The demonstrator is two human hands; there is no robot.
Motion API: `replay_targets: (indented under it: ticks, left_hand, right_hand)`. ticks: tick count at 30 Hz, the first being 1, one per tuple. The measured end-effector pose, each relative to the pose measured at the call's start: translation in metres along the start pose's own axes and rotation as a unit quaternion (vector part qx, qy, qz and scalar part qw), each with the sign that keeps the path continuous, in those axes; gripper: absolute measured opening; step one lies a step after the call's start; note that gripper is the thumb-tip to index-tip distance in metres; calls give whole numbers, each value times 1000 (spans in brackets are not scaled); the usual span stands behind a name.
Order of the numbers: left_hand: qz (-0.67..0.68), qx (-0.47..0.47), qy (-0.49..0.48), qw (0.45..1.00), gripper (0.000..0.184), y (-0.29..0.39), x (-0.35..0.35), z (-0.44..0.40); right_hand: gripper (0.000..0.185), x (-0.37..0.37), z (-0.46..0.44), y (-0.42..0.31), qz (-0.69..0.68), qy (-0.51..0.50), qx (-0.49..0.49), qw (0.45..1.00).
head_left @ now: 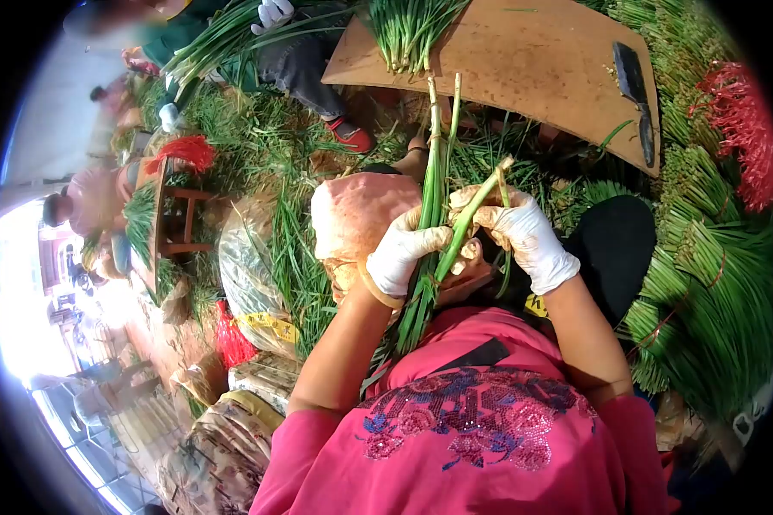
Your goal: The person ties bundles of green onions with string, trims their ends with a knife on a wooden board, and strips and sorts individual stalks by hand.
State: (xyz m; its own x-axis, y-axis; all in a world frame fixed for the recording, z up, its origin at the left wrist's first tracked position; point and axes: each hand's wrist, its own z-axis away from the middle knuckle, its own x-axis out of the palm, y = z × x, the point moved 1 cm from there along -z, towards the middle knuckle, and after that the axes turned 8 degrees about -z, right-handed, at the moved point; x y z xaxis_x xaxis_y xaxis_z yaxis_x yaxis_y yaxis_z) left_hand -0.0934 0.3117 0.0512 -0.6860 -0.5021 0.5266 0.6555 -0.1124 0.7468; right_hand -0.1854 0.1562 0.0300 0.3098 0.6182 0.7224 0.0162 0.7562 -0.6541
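My left hand (410,247), in a white glove, is closed around several long green onions (436,184). Their pale root ends point away from me, and the leaves hang down toward my lap. One thicker stalk (465,225) slants across the others, its pale end between my two hands. My right hand (524,232), also gloved, pinches at this stalk's upper part, with a thin strip of green leaf hanging below the fingers. Its fingertips are partly hidden. Beyond my hands, a bunch of green onions (408,39) lies on a brown board (524,51).
A dark long-bladed tool (634,94) lies on the board's right edge. Tied green bundles (704,283) are stacked at the right, with red ties (747,129) on them. Loose leaves (296,249) cover the floor. Across from me, another person's gloved hand (273,13) is near long greens.
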Motion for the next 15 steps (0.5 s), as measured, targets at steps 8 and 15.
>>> replay_targets:
  ticks: [8, 15]
  left_hand:
    - [-77, -4, 68, 995, 34, -7, 3, 1]
    - [-98, 62, 135, 984, 26, -18, 0, -5]
  right_hand:
    - [17, 0, 4, 1, 190, 90, -19, 977]
    - [16, -10, 1, 11, 156, 82, 37, 984]
